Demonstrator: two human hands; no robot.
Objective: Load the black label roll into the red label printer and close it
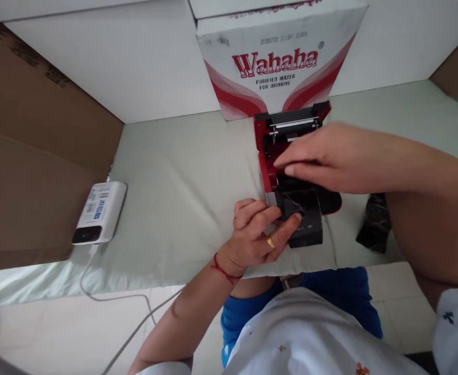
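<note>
Fingers point(294, 223) of the left hand point(254, 237) bend around the near left corner of a red-and-black hinged device point(267, 174), the index finger stretched out with its tip resting on a black curved flap point(310, 232) at the device's near edge; whether the thumb meets them from below cannot be told. That hold looks meant to keep the device from sliding and the flap pressed down. From the right, the right hand point(328, 153) reaches over the device's open interior, its thumb and index tips slightly apart and pointing down inside; motion blur hides whether anything thin sits between them. The device lies opened out on the cloth-covered tabletop point(174, 182), its raised lid point(258, 133) at the far side, probably left up so the hand can get in. Right behind the device stands a Wahaha purified-water carton point(278, 65). To the device's right, near the right forearm, lies a crumpled black plastic piece point(375, 224). Well to the device's left, a white power bank point(110, 208) with a grey cable point(115, 298) rests beside a brown cardboard box point(37, 198).
</note>
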